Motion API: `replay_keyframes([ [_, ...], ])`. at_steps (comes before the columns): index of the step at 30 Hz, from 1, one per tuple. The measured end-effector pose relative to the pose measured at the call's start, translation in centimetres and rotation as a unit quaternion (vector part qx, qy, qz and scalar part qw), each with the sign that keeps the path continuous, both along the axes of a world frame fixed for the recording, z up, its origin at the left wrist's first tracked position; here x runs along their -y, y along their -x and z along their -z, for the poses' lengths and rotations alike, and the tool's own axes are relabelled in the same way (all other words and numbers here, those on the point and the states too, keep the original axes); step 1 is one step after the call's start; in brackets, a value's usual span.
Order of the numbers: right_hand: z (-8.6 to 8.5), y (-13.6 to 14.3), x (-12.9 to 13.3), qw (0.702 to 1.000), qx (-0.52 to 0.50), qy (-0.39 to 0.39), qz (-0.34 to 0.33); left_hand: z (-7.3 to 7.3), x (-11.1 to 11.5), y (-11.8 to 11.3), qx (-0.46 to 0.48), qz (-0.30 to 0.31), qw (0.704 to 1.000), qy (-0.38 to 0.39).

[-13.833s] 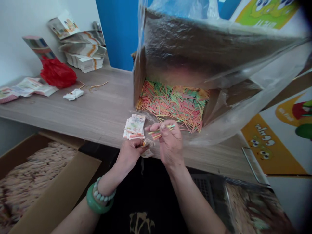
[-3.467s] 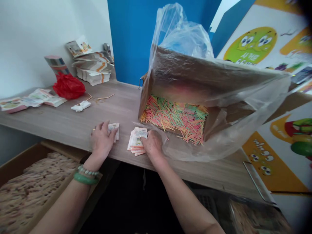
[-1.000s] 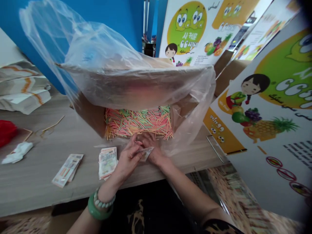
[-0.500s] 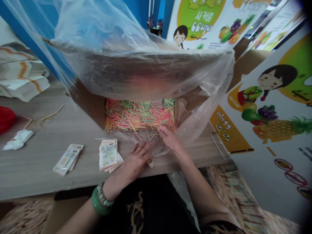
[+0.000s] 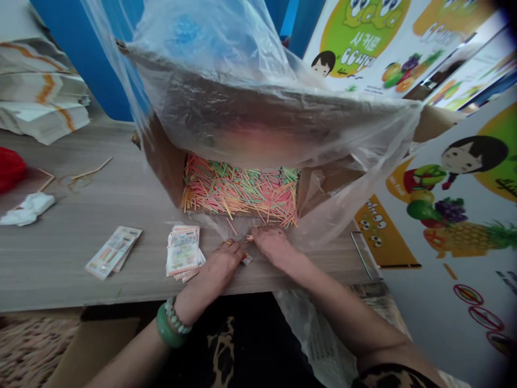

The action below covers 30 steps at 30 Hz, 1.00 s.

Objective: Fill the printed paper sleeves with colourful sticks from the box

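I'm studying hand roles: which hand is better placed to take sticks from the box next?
Probably the right hand: it lies nearer the sticks, while the left hand sits farther back, at a small packet.

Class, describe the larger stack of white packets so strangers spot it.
Find the brown cardboard box of multicoloured sticks. Near its left corner, beside the left hand, lies the stack; orange-striped edges distinguish it from the printed packets farther left.

From my head, 1 camera looked forward and down at close range over the table (image 5: 129,188), my left hand (image 5: 221,268) and right hand (image 5: 274,246) below centre, the box (image 5: 167,156) just beyond them.
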State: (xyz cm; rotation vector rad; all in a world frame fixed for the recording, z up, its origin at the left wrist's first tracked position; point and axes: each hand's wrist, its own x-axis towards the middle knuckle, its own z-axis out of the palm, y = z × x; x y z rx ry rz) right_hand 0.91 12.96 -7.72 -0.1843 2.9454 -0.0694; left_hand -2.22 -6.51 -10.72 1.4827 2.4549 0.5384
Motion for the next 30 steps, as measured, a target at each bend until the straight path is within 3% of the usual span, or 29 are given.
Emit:
replay_keyframes([
  [8, 0.2, 1.0, -0.8, 0.997, 0.050, -0.018, 0.058, 0.7, -0.2, 0.2, 0.007, -0.010, 1.000, -0.020],
  [10, 0.6, 1.3, -2.4, 0.992, 0.046, 0.030, 0.111, 0.6, -0.2, 0.2, 0.011, -0.015, 1.000, -0.021],
  [12, 0.6, 1.1, -4.3, 0.972, 0.021, 0.153, 0.178, 0.5, -0.1, 0.1, 0.018, -0.018, 0.999, -0.026],
  [14, 0.3, 0.6, -6.0, 0.909, -0.013, 0.351, 0.224, 0.4, 0.0, 0.0, 0.029, -0.018, 0.999, -0.041],
  [16, -0.1, 0.0, -6.6, 0.814, -0.040, 0.528, 0.240, 0.6, 0.0, -0.2, 0.036, -0.019, 0.998, -0.057],
  [18, -0.3, -0.3, -6.0, 0.749, -0.057, 0.616, 0.238, 0.8, 0.1, -0.3, 0.033, -0.020, 0.997, -0.060],
  [19, -0.2, -0.3, -5.4, 0.737, -0.065, 0.631, 0.232, 0.8, 0.1, -0.3, 0.028, -0.026, 0.998, -0.057],
  [22, 0.8, 0.5, -3.1, 0.747, -0.088, 0.630, 0.194, 0.0, 0.4, 0.0, 0.023, -0.080, 0.994, -0.072],
  [24, 1.7, 1.1, -1.8, 0.757, -0.090, 0.623, 0.172, -1.1, 0.4, 0.5, 0.049, -0.130, 0.982, -0.131],
  [27, 2.9, 1.7, -0.5, 0.763, -0.086, 0.622, 0.155, -2.7, -0.3, 1.3, 0.150, -0.169, 0.946, -0.231],
  [30, 3.7, 1.8, 0.5, 0.770, -0.106, 0.616, 0.131, -3.3, -2.0, 1.9, 0.281, -0.170, 0.902, -0.280],
])
